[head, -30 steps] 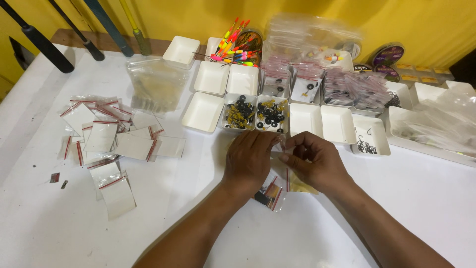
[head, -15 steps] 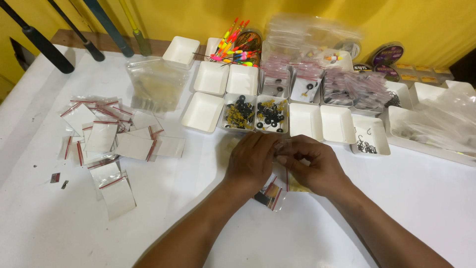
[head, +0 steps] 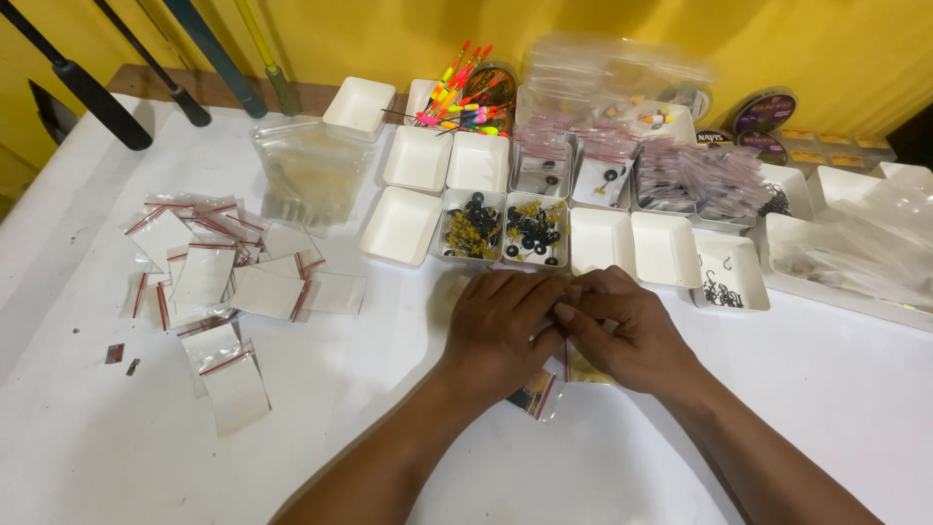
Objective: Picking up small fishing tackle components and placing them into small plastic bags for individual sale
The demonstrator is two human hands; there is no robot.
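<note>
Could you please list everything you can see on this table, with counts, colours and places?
Table: one, white, under everything.
Small bags: a loose pile, clear with red strips, left.
Big bag: one, clear, behind the pile.
Trays: over a dozen, white, along the back.
Beads: many, black and yellow, two middle trays.
Hooks: several, dark, right front tray.
Floats: a bunch, bright colours, back centre.
Packed bags: heap, clear and red, back right.
Rods: four, dark and yellow, back left.
Filled bag: one, under the hands.
Left hand, right hand: fingertips together; grip hidden.
</note>
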